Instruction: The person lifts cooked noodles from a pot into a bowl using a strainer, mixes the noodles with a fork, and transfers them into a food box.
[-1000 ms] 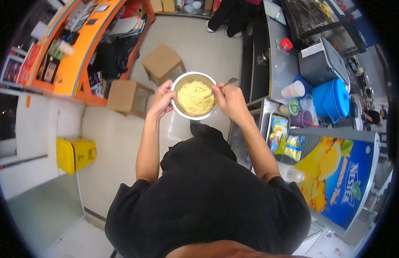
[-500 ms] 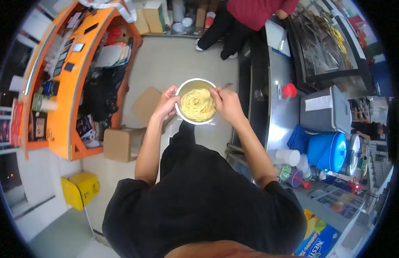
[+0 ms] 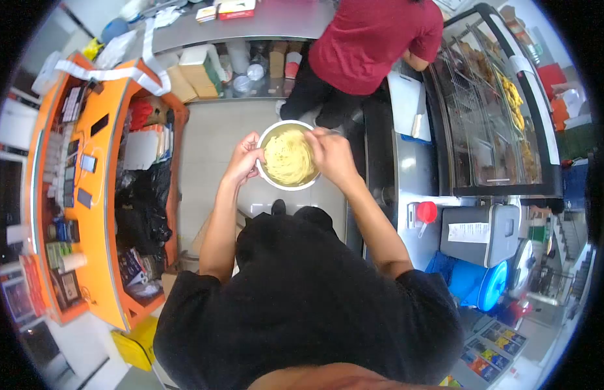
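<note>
Markings: no legible text.
White sheet (image 3: 470, 233) on the face of the grey cooler (image 3: 471, 254): print too small to read.

Beneath and around the fingers (image 3: 250, 140), a pale, glossy tiled floor (image 3: 230, 115). To their left, an orange counter (image 3: 104, 227) with open shelves, black plastic bags (image 3: 141, 214) in the inner bay. Farther left, near the edge of view, a dark window (image 3: 9, 185); left and well back from the fingers, a white wall (image 3: 81, 338) and a yellow bin (image 3: 139, 344). Ahead of them, a long steel counter (image 3: 276, 29) over a low shelf (image 3: 260, 90). To their right, a steel worktop (image 3: 409, 185) with a bright sheen; farther right, a black-framed glass display case (image 3: 477, 130). At far right, small and blurred, a staircase (image 3: 565, 240).
</note>
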Motion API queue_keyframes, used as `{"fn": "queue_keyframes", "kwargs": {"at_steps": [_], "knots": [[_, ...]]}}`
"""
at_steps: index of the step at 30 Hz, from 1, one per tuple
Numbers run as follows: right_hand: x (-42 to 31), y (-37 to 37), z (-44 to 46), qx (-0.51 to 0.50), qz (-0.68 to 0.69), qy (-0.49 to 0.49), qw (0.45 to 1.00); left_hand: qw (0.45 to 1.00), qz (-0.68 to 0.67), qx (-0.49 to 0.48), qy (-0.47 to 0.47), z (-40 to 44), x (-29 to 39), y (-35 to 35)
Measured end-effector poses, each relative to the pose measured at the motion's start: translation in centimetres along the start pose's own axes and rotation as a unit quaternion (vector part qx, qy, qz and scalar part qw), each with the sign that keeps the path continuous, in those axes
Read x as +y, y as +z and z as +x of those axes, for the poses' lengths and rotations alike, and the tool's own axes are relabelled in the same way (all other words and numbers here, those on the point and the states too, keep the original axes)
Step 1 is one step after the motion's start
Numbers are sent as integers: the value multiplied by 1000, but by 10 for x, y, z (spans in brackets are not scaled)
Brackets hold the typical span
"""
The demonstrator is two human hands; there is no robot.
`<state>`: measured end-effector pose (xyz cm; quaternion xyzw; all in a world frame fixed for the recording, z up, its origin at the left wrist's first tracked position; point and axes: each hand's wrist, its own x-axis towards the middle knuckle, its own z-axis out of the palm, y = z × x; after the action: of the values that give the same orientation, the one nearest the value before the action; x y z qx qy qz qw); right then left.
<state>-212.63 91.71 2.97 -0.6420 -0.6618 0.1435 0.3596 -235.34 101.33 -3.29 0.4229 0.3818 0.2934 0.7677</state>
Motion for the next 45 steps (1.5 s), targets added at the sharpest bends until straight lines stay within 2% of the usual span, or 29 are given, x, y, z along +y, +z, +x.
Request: {"fn": "queue_keyframes", "kwargs": {"at_steps": [1,4,7,9,10,14,16,19,20,23,24,25,26,29,31,33,36,38,39,40,43,45], "knots": [[10,13,17,61,51,-60,995,1000,5,-8,-5,17,5,4],[31,5,33,-44,27,-73,996,1000,-3,-7,-7,72,18,0],[70,-3,83,29,2,-28,999,1000,0,-24,-19,110,23,7],[71,4,83,-11,22,-126,992,1000,-23,12,-17,142,29,24],[68,-15,85,-52,46,-102,992,999,-29,21,-11,156,36,29],[71,-106,114,10,22,-136,990,998,-52,36,-27,204,53,41],[78,-138,135,48,10,-161,986,999,-36,11,-34,226,66,57],[117,-148,166,49,15,-51,997,999,-18,-16,-42,259,77,79],[140,-135,177,50,15,-55,997,999,-12,-26,-46,269,79,87],[205,-94,177,6,-23,11,1000,998,22,-36,-46,303,83,111],[214,-91,182,25,79,117,990,999,19,-36,-36,317,79,116],[216,-86,179,43,182,227,956,999,18,-37,-34,325,71,119],[220,-82,180,63,280,331,899,999,19,-40,-29,334,66,120],[257,-90,177,160,494,363,774,998,20,-46,-39,338,77,131],[268,-108,176,187,572,328,728,997,0,-68,-41,342,76,130],[260,-129,179,219,534,305,758,995,-5,-90,-43,345,82,130],[236,-158,182,153,248,315,903,993,11,-109,-49,345,94,133],[217,-173,188,127,134,225,957,992,20,-113,-56,345,93,135],[206,-179,193,112,74,177,975,991,18,-114,-63,345,93,134],[194,-184,198,96,106,180,973,991,16,-116,-69,345,93,134],[197,-149,209,-6,102,98,990,989,18,-125,-79,343,94,132],[202,-144,209,24,64,87,994,988,19,-128,-80,343,97,130]]}}
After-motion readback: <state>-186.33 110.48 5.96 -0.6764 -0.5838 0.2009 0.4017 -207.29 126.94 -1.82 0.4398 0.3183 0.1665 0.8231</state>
